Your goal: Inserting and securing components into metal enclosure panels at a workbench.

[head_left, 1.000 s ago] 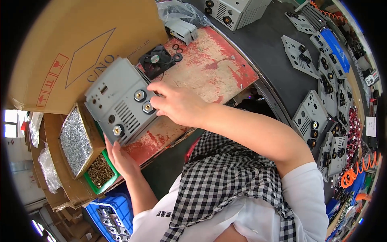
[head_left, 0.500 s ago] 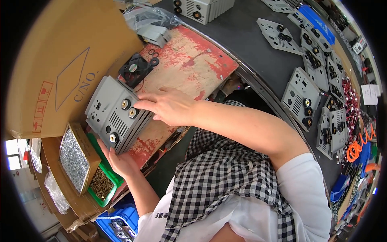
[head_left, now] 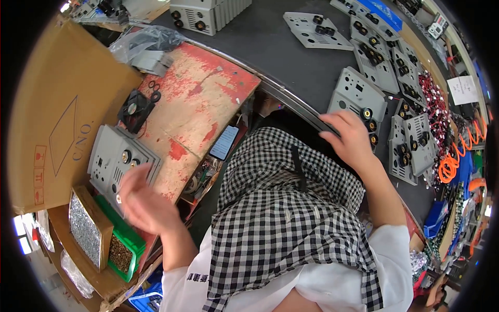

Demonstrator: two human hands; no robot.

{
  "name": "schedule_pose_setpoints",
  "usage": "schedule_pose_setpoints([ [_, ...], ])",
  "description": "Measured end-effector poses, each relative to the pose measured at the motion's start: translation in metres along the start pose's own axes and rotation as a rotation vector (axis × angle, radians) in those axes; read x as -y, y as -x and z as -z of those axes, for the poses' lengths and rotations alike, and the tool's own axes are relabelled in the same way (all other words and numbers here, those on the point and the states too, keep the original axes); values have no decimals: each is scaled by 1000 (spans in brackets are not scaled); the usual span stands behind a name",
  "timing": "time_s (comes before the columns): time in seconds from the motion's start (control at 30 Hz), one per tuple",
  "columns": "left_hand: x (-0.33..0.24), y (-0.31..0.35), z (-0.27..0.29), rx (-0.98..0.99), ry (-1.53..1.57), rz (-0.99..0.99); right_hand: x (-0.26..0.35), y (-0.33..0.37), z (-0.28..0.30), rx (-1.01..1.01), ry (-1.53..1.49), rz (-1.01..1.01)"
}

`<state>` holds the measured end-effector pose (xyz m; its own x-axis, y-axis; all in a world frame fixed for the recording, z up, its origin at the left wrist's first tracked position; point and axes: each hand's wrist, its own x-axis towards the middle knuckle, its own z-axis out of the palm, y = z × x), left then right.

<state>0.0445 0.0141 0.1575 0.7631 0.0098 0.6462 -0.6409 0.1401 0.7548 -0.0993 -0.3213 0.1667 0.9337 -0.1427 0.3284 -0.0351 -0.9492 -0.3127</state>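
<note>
My right hand (head_left: 349,136), fingers apart and with nothing seen in it, hovers at the near left edge of a grey metal panel (head_left: 349,93) on the black surface. That panel has slots, holes and black round sockets with brass centres. My left hand (head_left: 148,205), somewhat blurred, is raised over the near side of a stack of similar grey panels (head_left: 106,158). Its fingers look loosely spread, and nothing shows in them. The stack lies on a worn red-and-wood bench (head_left: 182,99), and the hand hides part of it.
Beyond the stack are a black fan (head_left: 136,110) and black rings (head_left: 155,91). A carton (head_left: 62,119) stands left; small silver parts fill a box (head_left: 86,229), brass ones a green tray (head_left: 134,249). A phone (head_left: 224,143) lies by the bench edge. More grey panels (head_left: 317,31) lie right.
My right hand has left the panel stack and swung right to the single panel on the black surface. My left hand has lifted off the stack's edge. The whole view has turned rightward.
</note>
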Motion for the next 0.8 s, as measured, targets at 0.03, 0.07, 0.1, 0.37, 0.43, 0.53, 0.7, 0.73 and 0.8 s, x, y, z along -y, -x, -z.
schedule_pose_setpoints([
  [0.03,9,7,-19,89,125,219,-9,18,9,-43,94,-12],
  [0.07,15,13,-40,216,198,423,-12,32,19,-28,130,-76],
  [0.1,22,20,-62,352,283,628,-14,46,26,-30,146,-91],
  [0.37,64,89,-169,1182,533,1280,-30,87,4,-316,279,-276],
  [0.43,65,93,-181,1204,593,1280,-31,77,2,-344,302,-277],
  [0.53,65,92,-188,1181,667,1320,-42,73,-4,-259,366,-210],
  [0.7,67,90,-186,1077,790,1366,-40,48,-15,-226,259,-68],
  [0.73,69,90,-185,1058,795,1387,-37,40,-20,-224,220,-53],
  [0.8,75,91,-184,1032,805,1402,-31,22,-28,-201,181,-2],
])
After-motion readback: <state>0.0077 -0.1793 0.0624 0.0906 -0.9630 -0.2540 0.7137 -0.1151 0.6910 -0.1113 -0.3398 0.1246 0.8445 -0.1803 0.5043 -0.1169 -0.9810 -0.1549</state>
